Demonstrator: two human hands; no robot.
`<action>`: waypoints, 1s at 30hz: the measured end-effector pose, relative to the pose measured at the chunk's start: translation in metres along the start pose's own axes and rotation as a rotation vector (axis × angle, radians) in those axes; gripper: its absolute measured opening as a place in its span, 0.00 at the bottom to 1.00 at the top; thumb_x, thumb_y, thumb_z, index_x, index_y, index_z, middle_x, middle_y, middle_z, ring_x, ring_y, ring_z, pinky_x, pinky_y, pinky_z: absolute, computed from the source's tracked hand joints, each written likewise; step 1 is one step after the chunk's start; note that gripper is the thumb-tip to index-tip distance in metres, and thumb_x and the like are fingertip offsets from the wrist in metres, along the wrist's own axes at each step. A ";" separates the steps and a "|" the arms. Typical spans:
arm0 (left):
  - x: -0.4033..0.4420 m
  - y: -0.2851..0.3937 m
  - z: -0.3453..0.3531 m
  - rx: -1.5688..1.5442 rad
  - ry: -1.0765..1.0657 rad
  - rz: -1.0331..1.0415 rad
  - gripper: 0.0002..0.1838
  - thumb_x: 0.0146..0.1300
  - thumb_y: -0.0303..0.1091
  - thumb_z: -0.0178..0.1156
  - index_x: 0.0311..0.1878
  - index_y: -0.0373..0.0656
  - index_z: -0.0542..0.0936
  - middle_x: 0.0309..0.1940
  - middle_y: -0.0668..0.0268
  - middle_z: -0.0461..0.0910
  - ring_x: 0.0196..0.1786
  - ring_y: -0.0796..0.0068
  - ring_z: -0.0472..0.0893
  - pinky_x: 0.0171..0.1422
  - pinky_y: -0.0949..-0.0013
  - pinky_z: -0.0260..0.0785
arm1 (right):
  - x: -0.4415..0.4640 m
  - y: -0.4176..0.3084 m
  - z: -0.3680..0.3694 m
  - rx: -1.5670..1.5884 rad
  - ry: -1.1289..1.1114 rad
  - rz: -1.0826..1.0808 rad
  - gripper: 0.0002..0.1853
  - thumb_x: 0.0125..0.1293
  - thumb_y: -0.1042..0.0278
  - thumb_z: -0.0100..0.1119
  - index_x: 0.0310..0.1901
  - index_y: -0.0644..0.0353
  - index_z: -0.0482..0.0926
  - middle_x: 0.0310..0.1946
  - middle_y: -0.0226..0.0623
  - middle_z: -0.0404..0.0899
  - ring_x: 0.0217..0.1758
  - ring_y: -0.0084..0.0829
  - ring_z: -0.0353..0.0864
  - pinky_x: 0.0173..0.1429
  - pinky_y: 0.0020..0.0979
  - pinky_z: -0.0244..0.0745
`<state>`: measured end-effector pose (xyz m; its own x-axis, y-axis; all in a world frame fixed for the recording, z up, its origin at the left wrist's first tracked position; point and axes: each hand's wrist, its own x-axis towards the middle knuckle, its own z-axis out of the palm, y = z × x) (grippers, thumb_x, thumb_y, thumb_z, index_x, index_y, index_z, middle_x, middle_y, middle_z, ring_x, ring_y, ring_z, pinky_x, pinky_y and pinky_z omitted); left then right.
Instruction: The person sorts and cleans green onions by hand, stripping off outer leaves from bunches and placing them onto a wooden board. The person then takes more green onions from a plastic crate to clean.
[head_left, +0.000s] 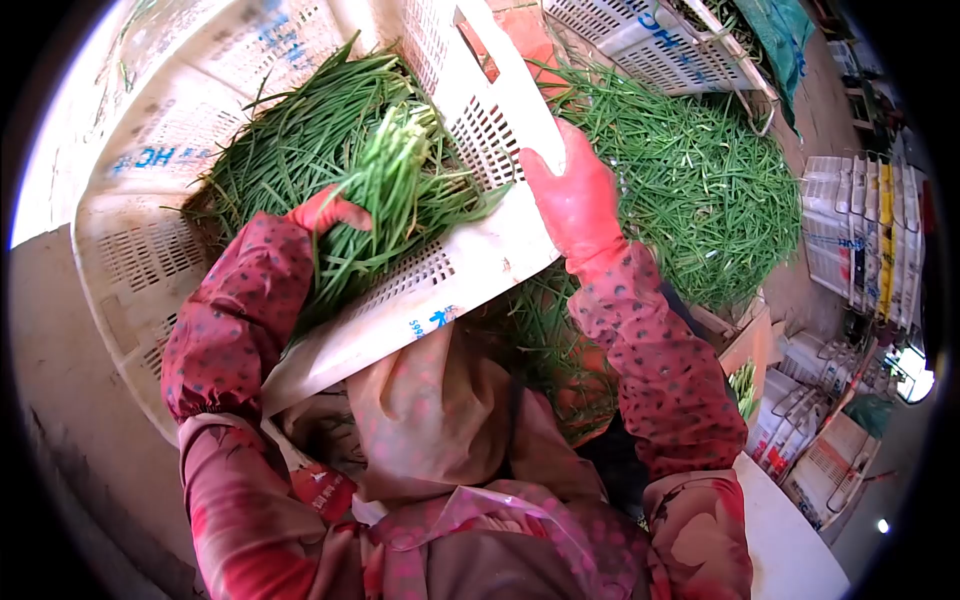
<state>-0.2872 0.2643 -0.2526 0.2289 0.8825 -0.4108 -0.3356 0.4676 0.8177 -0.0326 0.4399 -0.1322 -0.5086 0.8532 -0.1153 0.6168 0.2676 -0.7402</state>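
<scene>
Starting at left hand [332,210], found fingers partly curled round green bunch [385,165] inside white crate [490,250]. Found right hand [575,200] closed over crate's right rim. Judged crate part-filled with stalks [300,130]; saw broad heap [700,180] loose outside, to right, uncrated.

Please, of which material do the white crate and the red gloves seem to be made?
Crate: rigid plastic, fairly smooth but dirty, judging by its regular moulded slots.
Gloves: probably rubber, smooth with a slight shine; the exact type I cannot tell.
</scene>
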 end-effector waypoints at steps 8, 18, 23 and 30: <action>-0.063 0.110 0.064 -0.013 0.344 -0.007 0.28 0.47 0.28 0.63 0.56 0.35 0.76 0.44 0.64 0.81 0.45 0.73 0.80 0.54 0.69 0.72 | -0.007 -0.012 -0.008 -0.193 0.208 -0.378 0.32 0.58 0.58 0.67 0.61 0.65 0.68 0.50 0.51 0.79 0.55 0.46 0.77 0.58 0.40 0.71; -0.064 0.172 0.220 0.898 0.428 0.285 0.38 0.43 0.37 0.71 0.61 0.37 0.71 0.41 0.47 0.82 0.45 0.53 0.83 0.51 0.61 0.73 | -0.056 -0.070 -0.056 0.971 -0.064 -0.128 0.44 0.56 0.51 0.72 0.67 0.68 0.61 0.56 0.43 0.75 0.60 0.27 0.71 0.66 0.27 0.64; -0.044 0.170 0.278 1.077 0.352 0.218 0.33 0.43 0.36 0.68 0.55 0.34 0.73 0.35 0.48 0.82 0.40 0.50 0.83 0.47 0.59 0.74 | -0.087 -0.059 -0.098 1.293 -0.043 -0.010 0.15 0.61 0.69 0.64 0.46 0.69 0.78 0.39 0.40 0.82 0.39 0.32 0.84 0.44 0.30 0.81; -0.117 0.122 0.368 1.099 0.418 0.744 0.34 0.51 0.34 0.69 0.61 0.35 0.69 0.54 0.52 0.75 0.57 0.55 0.74 0.61 0.59 0.67 | -0.096 -0.003 -0.095 1.572 0.326 0.166 0.12 0.57 0.74 0.64 0.42 0.70 0.79 0.37 0.40 0.79 0.37 0.35 0.81 0.47 0.36 0.82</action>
<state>-0.0182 0.1999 0.0438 -0.0365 0.9446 0.3262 0.6705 -0.2189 0.7089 0.0713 0.3993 -0.0557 -0.2326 0.9334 -0.2731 -0.6504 -0.3581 -0.6699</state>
